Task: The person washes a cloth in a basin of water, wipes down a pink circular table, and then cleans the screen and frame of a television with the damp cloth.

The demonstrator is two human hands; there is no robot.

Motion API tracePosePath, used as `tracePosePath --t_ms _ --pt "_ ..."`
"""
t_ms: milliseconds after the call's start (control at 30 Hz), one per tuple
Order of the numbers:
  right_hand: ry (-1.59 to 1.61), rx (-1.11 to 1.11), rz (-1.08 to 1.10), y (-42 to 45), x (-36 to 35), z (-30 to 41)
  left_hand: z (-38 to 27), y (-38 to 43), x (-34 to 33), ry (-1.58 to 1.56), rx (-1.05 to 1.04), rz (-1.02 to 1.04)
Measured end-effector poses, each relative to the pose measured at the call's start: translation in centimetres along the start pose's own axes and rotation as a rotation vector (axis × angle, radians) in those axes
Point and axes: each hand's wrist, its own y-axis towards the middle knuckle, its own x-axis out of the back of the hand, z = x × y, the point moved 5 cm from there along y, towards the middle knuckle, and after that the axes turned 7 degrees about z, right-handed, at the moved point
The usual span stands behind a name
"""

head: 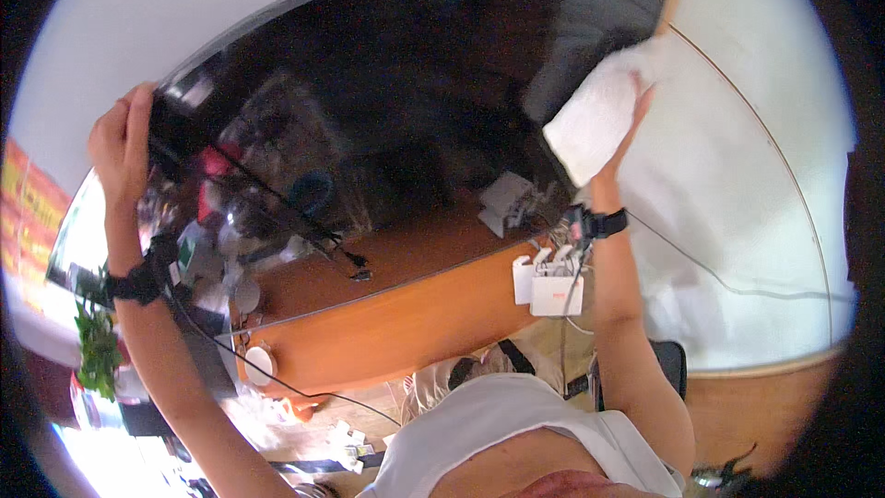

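Observation:
A large flat-screen television with a glossy black screen fills the upper middle of the view. My left hand grips its left edge, fingers near the upper left corner. At the right edge, my right hand holds a folded white cloth, which lies over the screen's border. The cloth covers most of the palm, and some fingers are hidden behind it. The room's reflection shows in the dark glass. Each wrist wears a black strap with a small device.
Below the screen stands an orange-brown wooden cabinet. White router-like boxes with cables sit at its right end, a round white object at its left. A black cable hangs across the lower left, near a green plant.

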Motion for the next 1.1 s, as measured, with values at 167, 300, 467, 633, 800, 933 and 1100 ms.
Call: tracePosePath --t_ms 167,300,467,633,800,933,1100 --pt "-1.449 0.891 0.134 1.5 -19.9 -0.2 -0.8 0.2 0.8 0.061 0.01 -0.003" --pt "-1.499 0.726 0.675 -7.7 -24.0 -9.7 -1.7 -0.3 1.0 0.103 0.063 0.004" --pt "-1.616 0.72 1.227 -10.3 -20.0 -11.6 -1.5 0.1 1.1 0.11 -0.052 -0.003" --pt "-1.684 1.269 0.686 0.1 -18.9 -3.3 -3.2 0.5 0.6 0.135 -0.045 0.083" --pt "-1.35 1.141 0.545 -6.1 -31.9 -10.0 -3.4 -0.6 1.6 0.016 -0.122 0.002" --pt "-1.438 0.839 1.084 -16.0 -31.4 -21.1 -3.6 -0.5 1.8 0.051 -0.131 -0.013" --pt "-1.772 0.907 1.751 -26.7 -21.0 -27.1 -3.1 -0.4 2.0 0.036 -0.15 -0.01"
